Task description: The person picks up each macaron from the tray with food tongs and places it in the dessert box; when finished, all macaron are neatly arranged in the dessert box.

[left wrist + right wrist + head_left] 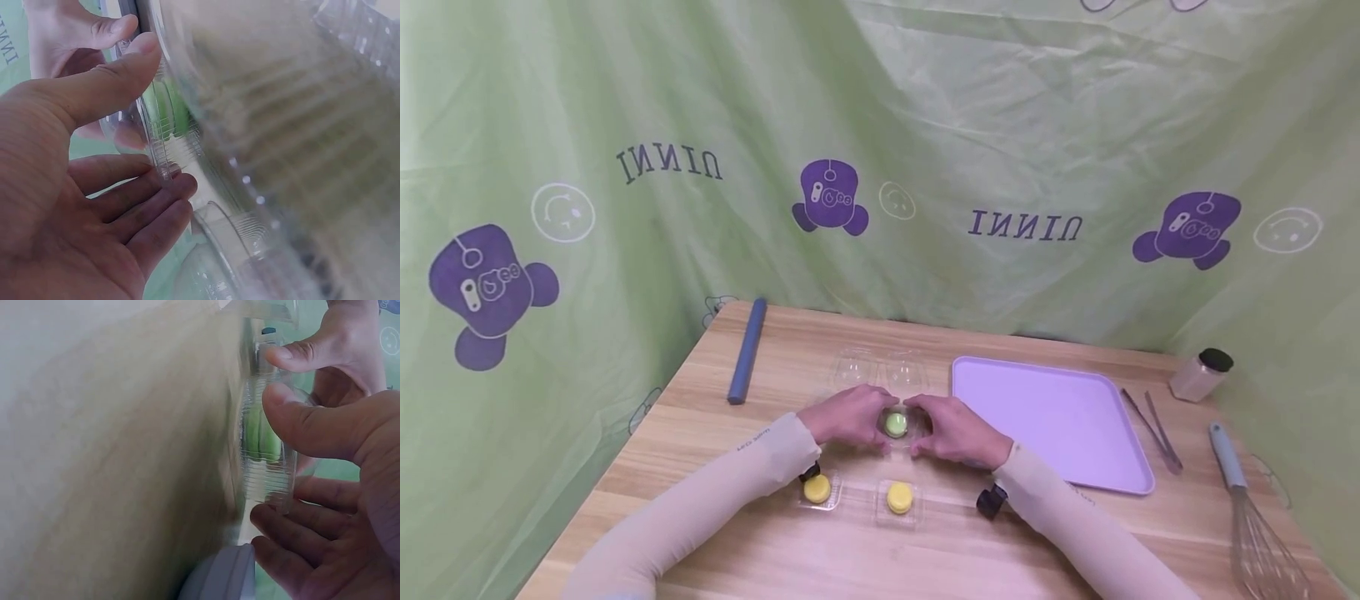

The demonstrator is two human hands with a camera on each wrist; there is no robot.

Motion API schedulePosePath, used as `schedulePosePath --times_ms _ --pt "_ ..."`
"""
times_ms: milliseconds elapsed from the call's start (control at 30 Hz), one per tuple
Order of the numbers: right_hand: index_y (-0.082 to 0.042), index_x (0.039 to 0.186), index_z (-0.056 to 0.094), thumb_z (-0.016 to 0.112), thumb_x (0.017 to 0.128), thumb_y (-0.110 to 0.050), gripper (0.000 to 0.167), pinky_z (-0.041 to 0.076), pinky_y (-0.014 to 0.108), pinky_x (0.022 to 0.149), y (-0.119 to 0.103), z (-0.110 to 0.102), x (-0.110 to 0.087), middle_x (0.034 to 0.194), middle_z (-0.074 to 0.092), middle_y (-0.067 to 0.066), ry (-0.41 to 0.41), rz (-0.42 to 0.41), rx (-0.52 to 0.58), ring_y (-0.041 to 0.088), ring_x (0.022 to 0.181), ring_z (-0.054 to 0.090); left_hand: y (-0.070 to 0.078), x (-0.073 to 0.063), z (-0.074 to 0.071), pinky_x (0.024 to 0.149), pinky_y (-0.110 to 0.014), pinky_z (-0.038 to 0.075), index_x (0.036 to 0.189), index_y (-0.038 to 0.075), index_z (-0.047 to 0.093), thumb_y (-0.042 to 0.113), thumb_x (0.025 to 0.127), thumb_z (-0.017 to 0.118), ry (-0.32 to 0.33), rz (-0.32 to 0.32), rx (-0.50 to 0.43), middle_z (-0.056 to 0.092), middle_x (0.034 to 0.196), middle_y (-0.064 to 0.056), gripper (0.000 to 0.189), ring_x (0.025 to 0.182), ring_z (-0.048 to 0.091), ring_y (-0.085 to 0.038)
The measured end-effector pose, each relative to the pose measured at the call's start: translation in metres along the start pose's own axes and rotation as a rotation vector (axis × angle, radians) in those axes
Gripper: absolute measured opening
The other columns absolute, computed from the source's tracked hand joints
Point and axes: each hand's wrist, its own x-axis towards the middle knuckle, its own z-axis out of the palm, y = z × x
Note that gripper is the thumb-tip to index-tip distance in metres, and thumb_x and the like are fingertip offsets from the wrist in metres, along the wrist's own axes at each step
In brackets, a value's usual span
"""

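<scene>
Between the left hand and right hand, in the head view, a green macaron sits inside a clear container over the table; both hands grasp the container from opposite sides. Two yellow macarons lie nearer the person. From the left wrist, the left thumb and fingers bracket the container's edge, the macaron just beside them. From the right wrist, the right thumb and fingertips pinch it likewise.
</scene>
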Motion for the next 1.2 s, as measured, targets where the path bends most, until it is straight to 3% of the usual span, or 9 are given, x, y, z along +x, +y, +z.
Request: schedulePosePath --times_ms 400,767,1000,1200 --pt "-0.002 0.138 0.056 0.088 0.075 -0.034 0.078 0.057 0.041 0.103 0.002 -0.003 0.004 0.131 0.068 0.013 -0.023 -0.008 0.002 0.024 0.118 0.067 -0.004 0.000 -0.006 0.114 -0.037 0.050 0.142 0.004 0.056 0.028 0.077 0.087 -0.023 -0.002 -0.046 0.063 0.143 -0.012 0.075 0.130 0.062 -0.025" --pt "-0.004 0.140 0.056 0.086 0.078 -0.037 0.076 0.055 0.044 0.107 0.001 -0.005 0.000 0.135 0.067 0.012 0.003 0.026 0.028 0.027 0.123 0.065 -0.004 -0.002 -0.007 0.112 -0.037 0.052 0.142 0.004 0.056 0.027 0.077 0.087 -0.005 0.019 -0.064 0.066 0.138 -0.010 0.076 0.124 0.064 -0.023" --pt "-0.003 0.136 0.060 0.083 0.084 -0.028 0.062 0.057 0.048 0.104 0.003 -0.016 0.000 0.134 0.068 0.014 0.161 0.055 0.072 0.033 0.120 0.068 -0.006 -0.008 -0.022 0.123 -0.044 0.039 0.146 0.005 0.052 0.037 0.079 0.085 0.073 -0.029 -0.116 0.055 0.152 -0.011 0.081 0.143 0.049 -0.030" --pt "-0.003 0.142 0.055 0.085 0.080 -0.020 0.071 0.053 0.049 0.109 0.005 -0.034 0.004 0.140 0.063 0.017 0.357 0.090 0.172 0.037 0.125 0.064 -0.019 -0.014 -0.051 0.122 -0.047 0.040 0.149 0.008 0.049 0.043 0.080 0.084 0.213 -0.067 -0.218 0.053 0.153 -0.011 0.085 0.142 0.050 -0.032"
